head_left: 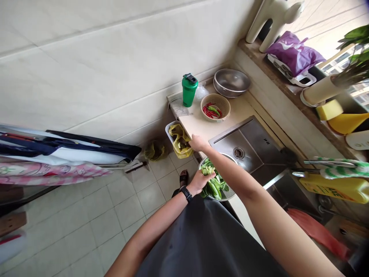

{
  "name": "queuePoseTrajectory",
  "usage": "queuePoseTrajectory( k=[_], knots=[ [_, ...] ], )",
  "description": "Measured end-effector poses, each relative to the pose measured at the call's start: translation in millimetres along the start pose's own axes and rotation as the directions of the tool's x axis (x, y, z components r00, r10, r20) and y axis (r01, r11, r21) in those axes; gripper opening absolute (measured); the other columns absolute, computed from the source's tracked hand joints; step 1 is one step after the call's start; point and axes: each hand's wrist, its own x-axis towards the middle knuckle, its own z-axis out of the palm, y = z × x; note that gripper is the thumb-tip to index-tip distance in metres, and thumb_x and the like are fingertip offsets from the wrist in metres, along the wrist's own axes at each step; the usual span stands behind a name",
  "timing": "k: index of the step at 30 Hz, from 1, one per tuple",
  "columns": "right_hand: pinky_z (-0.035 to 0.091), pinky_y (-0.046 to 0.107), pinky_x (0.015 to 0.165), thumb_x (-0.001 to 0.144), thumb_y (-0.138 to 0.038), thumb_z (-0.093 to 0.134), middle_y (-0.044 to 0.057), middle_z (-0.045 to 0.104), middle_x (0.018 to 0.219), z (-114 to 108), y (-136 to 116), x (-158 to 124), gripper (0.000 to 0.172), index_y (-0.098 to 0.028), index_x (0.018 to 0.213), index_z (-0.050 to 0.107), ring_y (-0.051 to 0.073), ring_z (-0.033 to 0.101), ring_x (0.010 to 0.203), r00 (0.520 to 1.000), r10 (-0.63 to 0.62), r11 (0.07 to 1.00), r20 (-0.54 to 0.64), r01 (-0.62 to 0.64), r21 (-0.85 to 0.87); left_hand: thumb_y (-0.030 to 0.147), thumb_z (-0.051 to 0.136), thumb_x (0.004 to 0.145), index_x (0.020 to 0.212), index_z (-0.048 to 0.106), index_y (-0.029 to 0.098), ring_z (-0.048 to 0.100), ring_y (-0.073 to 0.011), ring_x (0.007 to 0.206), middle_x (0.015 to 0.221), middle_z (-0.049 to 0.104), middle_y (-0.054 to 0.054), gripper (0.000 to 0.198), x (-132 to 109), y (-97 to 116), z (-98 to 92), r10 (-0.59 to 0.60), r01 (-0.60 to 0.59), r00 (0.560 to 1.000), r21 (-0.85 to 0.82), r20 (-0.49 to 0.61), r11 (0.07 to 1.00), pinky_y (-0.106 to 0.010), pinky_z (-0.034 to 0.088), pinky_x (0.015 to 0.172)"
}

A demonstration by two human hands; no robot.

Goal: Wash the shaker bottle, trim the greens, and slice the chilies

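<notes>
My left fingers (208, 173) are curled together, clamped on a bunch of cut green vegetable strips (213, 187). They sit just above a metal strainer bowl (227, 198) of more strips, beside the steel sink (245, 148). A black wristwatch (186, 193) on my left hand (198, 182) shows no brand I can read.

My right hand (198, 143) lies with its fingers together on the counter's edge (198, 125), gripping nothing I can see, just above a yellow plastic bag (180, 141) in a white bin. Beyond that edge, tiled floor (138, 200) spreads toward the lower left.

At top center stand a woven basket (215, 107) of red chilies, a green shaker bottle (189, 89) and a steel bowl (231, 82). At right, a yellow jug's (334, 187) label is too blurred to read.
</notes>
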Motion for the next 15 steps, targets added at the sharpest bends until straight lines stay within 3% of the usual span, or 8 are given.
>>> queuePoseTrajectory(
  k=[3, 5, 7, 9, 11, 15],
  knots=[
    [0.049, 0.025, 0.089, 0.099, -0.023, 0.049, 0.01, 0.075, 0.113, -22, 49, -35, 0.039, -0.013, 0.136, 0.059, 0.017, 0.07, 0.097, 0.977, -0.048, 0.989, -0.208, 0.075, 0.127, 0.047, 0.097, 0.054, 0.095, 0.076, 0.013, 0.068, -0.0222, 0.085, 0.093, 0.076, -0.009, 0.058, 5, 2, -2.7, -0.017, 0.016, 0.999, -0.041, -0.041, 0.999, -0.035, 0.053, 0.082],
    [0.049, 0.025, 0.086, 0.1, -0.025, 0.049, 0.008, 0.077, 0.104, -35, 97, -77, 0.031, -0.015, 0.123, 0.067, 0.016, 0.07, 0.092, 0.952, -0.038, 0.99, -0.304, 0.078, 0.119, 0.044, 0.097, 0.053, 0.092, 0.076, 0.013, 0.068, -0.0219, 0.083, 0.091, 0.076, -0.009, 0.054, 9, 4, -2.4, -0.016, 0.016, 0.999, 0.005, -0.04, 1.0, -0.035, 0.054, 0.08],
    [0.049, 0.025, 0.082, 0.097, -0.025, 0.053, 0.007, 0.076, 0.096, -35, 144, -125, 0.024, -0.016, 0.105, 0.073, 0.017, 0.069, 0.085, 0.959, 0.0, 1.0, -0.283, 0.001, 0.005, 0.044, 0.093, 0.06, 0.081, 0.075, 0.013, 0.067, -0.02, 0.076, 0.084, 0.075, -0.008, 0.042, 13, 5, -0.7, -0.007, 0.008, 1.0, 0.096, -0.01, 0.995, -0.033, 0.054, 0.076],
    [0.048, 0.025, 0.079, 0.096, -0.022, 0.056, 0.008, 0.076, 0.094, -21, 178, -167, 0.02, -0.017, 0.099, 0.075, 0.018, 0.069, 0.084, 0.984, 0.086, 0.989, -0.154, -0.103, -0.103, 0.045, 0.087, 0.068, 0.071, 0.072, 0.015, 0.065, -0.0182, 0.07, 0.076, 0.073, -0.007, 0.034, 16, 6, 1.9, 0.002, -0.005, 1.0, 0.205, 0.014, 0.979, -0.031, 0.053, 0.071],
    [0.048, 0.025, 0.08, 0.097, -0.02, 0.055, 0.01, 0.075, 0.099, 2, 196, -195, 0.021, -0.018, 0.104, 0.074, 0.02, 0.07, 0.09, 0.984, 0.165, 0.968, -0.063, -0.174, -0.182, 0.045, 0.082, 0.074, 0.067, 0.07, 0.016, 0.064, -0.0174, 0.066, 0.071, 0.071, -0.006, 0.032, 19, 7, 5.0, -0.006, -0.002, 1.0, 0.307, 0.025, 0.952, -0.03, 0.052, 0.067],
    [0.048, 0.028, 0.081, 0.101, -0.019, 0.046, 0.014, 0.072, 0.111, 44, 197, -205, 0.026, -0.018, 0.116, 0.068, 0.022, 0.07, 0.096, 0.959, 0.281, 0.932, -0.042, -0.283, -0.225, 0.044, 0.076, 0.08, 0.068, 0.07, 0.018, 0.064, -0.0187, 0.065, 0.07, 0.072, -0.006, 0.029, 21, 8, 12.2, -0.041, 0.004, 0.997, 0.495, 0.065, 0.869, -0.031, 0.051, 0.066]
  ],
)
